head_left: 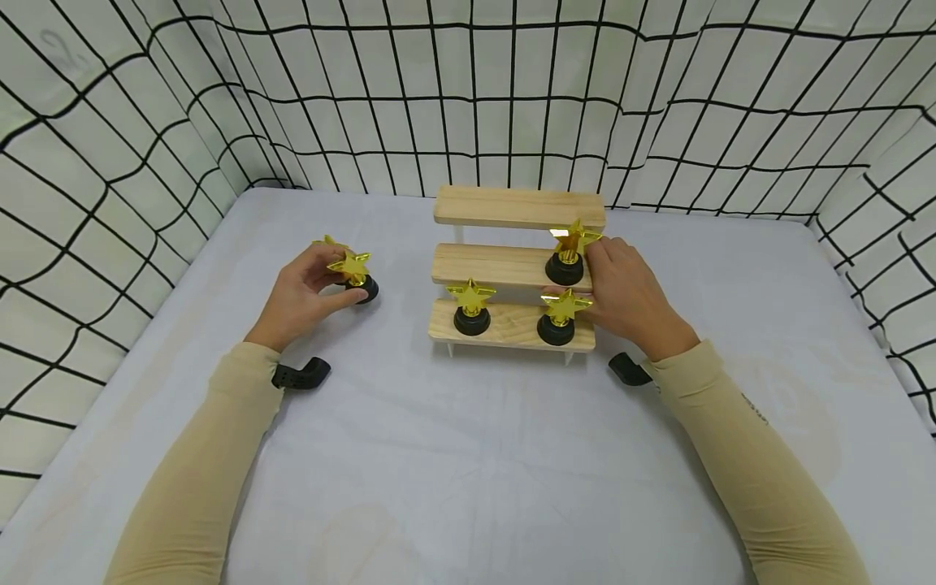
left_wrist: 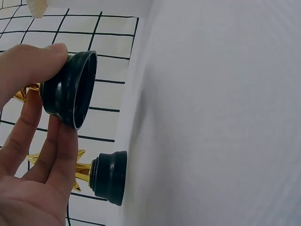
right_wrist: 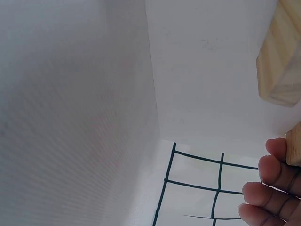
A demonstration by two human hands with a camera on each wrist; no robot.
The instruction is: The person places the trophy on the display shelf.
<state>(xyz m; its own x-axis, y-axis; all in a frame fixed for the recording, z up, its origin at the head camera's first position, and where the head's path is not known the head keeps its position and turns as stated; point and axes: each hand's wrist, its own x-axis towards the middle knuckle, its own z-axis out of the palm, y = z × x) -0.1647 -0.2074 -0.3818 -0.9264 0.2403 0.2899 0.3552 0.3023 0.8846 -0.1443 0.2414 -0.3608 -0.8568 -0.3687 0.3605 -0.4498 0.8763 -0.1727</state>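
My left hand (head_left: 303, 284) pinches a small gold star trophy (left_wrist: 66, 89) by its black base, thumb on one side and fingers on the other. The base is tilted and its hollow underside shows in the left wrist view. Another star trophy (left_wrist: 110, 178) stands on the table just behind, mostly hidden in the head view. My right hand (head_left: 632, 296) grips the right end of the middle shelf of a three-step wooden display stand (head_left: 483, 264), its fingers (right_wrist: 270, 169) beside the board. Next to it on that shelf stands a trophy (head_left: 566, 264).
Two more star trophies, a left one (head_left: 471, 318) and a right one (head_left: 556, 329), stand on the lowest shelf. The top shelf (head_left: 519, 208) is bare wood. A black wire grid (head_left: 475, 97) encloses the white-covered table (head_left: 439, 455) at the back and sides.
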